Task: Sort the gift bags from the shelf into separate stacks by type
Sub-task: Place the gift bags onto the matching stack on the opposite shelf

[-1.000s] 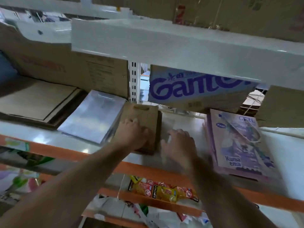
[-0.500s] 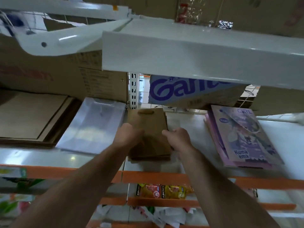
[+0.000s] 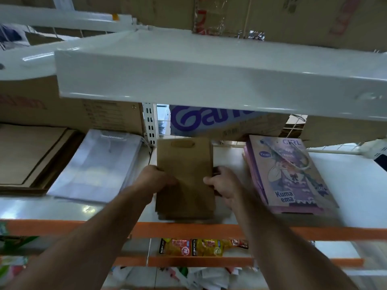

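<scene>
Head view: stack of brown gift bags [image 3: 185, 178] lies flat at the middle of the white shelf [image 3: 345, 185], cut-out handle toward the back.
Left hand [image 3: 156, 180]: fingers curled on the stack's left edge, gripping it.
Right hand [image 3: 225, 185]: thumb on top, fingers curled round the right edge.
Neighbours: white bags [image 3: 98, 166] just left, purple cartoon bags [image 3: 287, 172] just right, each 1 separate pile.
Surface: orange front rail [image 3: 188, 230]; flat cardboard [image 3: 27, 151] far left.
Room: upper shelf [image 3: 209, 74] overhead, cardboard box [image 3: 209, 122] behind, snack packets [image 3: 201, 246] below.
</scene>
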Demonstrator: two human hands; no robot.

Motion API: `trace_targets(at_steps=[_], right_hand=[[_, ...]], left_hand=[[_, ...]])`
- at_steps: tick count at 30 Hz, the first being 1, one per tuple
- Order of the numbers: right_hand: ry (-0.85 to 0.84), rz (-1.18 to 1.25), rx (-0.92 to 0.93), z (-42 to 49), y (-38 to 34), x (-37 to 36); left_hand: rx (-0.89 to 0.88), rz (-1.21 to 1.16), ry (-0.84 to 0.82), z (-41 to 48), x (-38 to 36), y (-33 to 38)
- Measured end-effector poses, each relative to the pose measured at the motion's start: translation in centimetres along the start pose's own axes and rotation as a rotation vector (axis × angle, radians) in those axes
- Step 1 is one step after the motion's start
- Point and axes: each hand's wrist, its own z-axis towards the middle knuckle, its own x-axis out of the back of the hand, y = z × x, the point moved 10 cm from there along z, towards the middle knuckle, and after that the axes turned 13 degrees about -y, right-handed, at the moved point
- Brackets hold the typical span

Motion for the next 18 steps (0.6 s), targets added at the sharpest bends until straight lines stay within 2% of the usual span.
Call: trace_targets(at_steps=[4,8,12,18], right_hand=[[0.069,-0.211,0.213,-1.7,-3.6,2.4],[0.108,-0.239,0.362,-3.6,-5.4,3.5],[0.043,-0.351,0.308,-3.7,-3.0,1.9],[0.059,-0.436,0.287,-4.0,-1.4,1.7]], left_hand=[[-0.261,-0.125,0.016,-1.3,-1.2,3.7],[-0.501,-0.153,0.009,-2.6,-2.2,5.7],[-0.497,-0.117,-0.024,-2.6,-3.8,3.8],[-0.516,-0.091,0.001,-1.4,-3.4,1.9]])
